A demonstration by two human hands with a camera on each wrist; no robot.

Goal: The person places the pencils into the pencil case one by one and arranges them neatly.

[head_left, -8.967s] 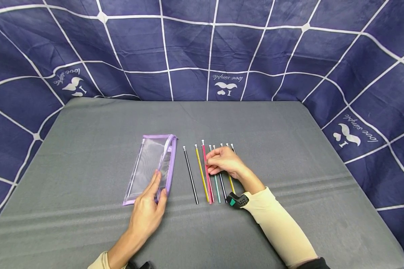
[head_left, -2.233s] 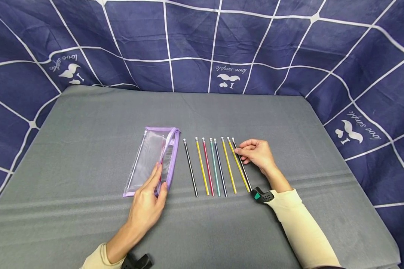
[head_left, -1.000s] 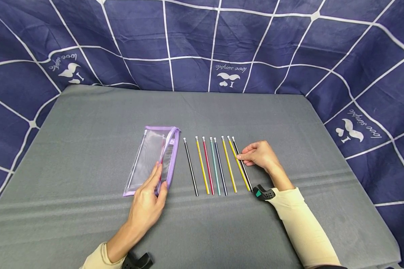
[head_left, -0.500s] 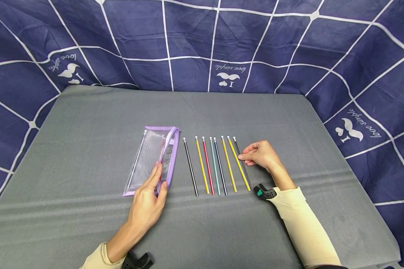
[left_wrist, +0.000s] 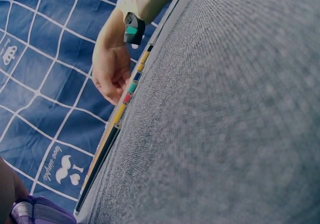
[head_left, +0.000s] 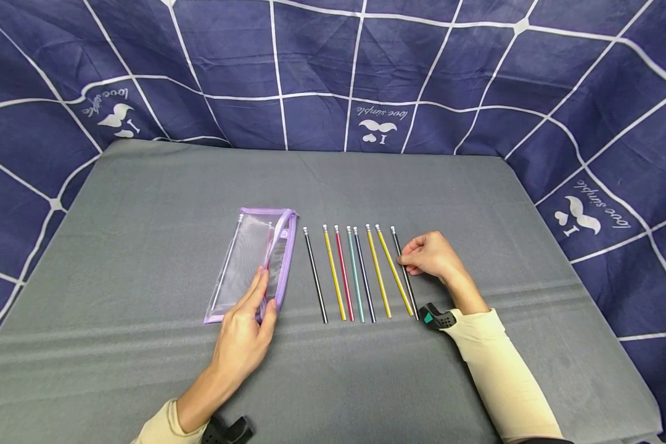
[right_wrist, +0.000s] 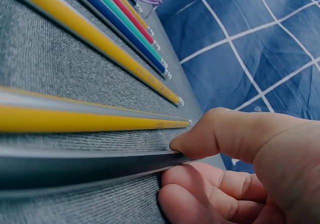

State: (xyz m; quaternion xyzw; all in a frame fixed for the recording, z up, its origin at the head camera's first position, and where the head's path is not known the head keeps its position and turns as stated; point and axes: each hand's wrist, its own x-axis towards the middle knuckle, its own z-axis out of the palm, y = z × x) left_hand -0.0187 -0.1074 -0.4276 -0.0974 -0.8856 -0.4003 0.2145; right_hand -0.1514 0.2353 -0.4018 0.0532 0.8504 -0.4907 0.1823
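Being pinched by the right hand (head_left: 431, 256), rightmost black pencil (head_left: 411, 288), yellow pencil (head_left: 394, 271) just left, purple-edged pouch (head_left: 250, 253) pressed at left by the left hand (head_left: 241, 336), fingers extended.

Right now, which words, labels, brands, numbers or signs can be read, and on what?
"love simple": blue fabric hanging with white grid lines, inverted in the head view.
"I", beside heart and moustache: same fabric.
Too small or blurred: print on slim yellow pencils; mark on purple-edged clear mesh pouch.
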